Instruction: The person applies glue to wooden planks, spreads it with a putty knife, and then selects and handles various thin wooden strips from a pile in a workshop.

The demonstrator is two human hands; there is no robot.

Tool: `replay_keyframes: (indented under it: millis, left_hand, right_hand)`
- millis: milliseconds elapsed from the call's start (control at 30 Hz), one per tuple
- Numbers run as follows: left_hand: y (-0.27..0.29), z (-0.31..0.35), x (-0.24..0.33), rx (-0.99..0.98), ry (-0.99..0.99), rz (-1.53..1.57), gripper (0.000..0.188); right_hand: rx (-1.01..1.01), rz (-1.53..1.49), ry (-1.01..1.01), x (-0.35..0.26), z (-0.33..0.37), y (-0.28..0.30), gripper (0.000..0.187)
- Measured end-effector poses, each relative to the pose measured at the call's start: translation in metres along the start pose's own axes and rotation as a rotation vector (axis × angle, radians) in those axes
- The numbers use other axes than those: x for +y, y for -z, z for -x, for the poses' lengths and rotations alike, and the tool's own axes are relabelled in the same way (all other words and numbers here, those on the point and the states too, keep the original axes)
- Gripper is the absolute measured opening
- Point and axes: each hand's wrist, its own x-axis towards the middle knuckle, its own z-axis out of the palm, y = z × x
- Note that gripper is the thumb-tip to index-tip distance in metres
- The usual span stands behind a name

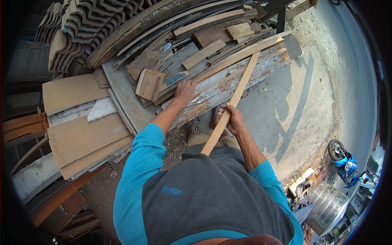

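My right hand (233,118) is closed around a long, narrow wooden strip (245,81). The strip slants from my waist up across a weathered board with peeling white paint (228,83), and its far end lies over a long wooden batten (245,50). My left hand (185,91) rests at the near edge of the wood pile, its fingers bent over the batten's left part. Its fingertips are partly hidden. Near that hand lie a short block of joined wood pieces (150,85) and a short flat board (203,54).
Stacked roof tiles (81,34) stand at the back left. Wide brown panels (87,134) lie at my left. Concrete ground (265,110) stretches to the right toward a road (355,61). A blue motorbike (346,163) and a ribbed metal drum (326,206) are at the lower right.
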Motion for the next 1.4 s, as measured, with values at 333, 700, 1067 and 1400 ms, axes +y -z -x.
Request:
replay_keyframes:
  millis: [333,700,1067,1400]
  left_hand:
    - [-0.002,0.003,-0.007,-0.152,0.287,0.356,0.06]
    - [0.0,-0.012,0.029,0.035,0.236,0.117,0.049]
    - [-0.005,-0.04,0.024,-0.031,0.087,0.061,0.041]
    - [0.007,-0.091,0.031,-0.171,0.127,0.217,0.032]
  right_hand:
    - [0.021,0.34,0.142,-0.002,0.013,-0.002,0.028]
    - [-0.021,0.495,0.303,-0.012,0.039,-0.026,0.035]
    - [0.175,0.508,0.732,-0.069,0.056,-0.04,0.036]
    - [0.521,0.591,0.902,-0.124,0.062,0.047,0.039]
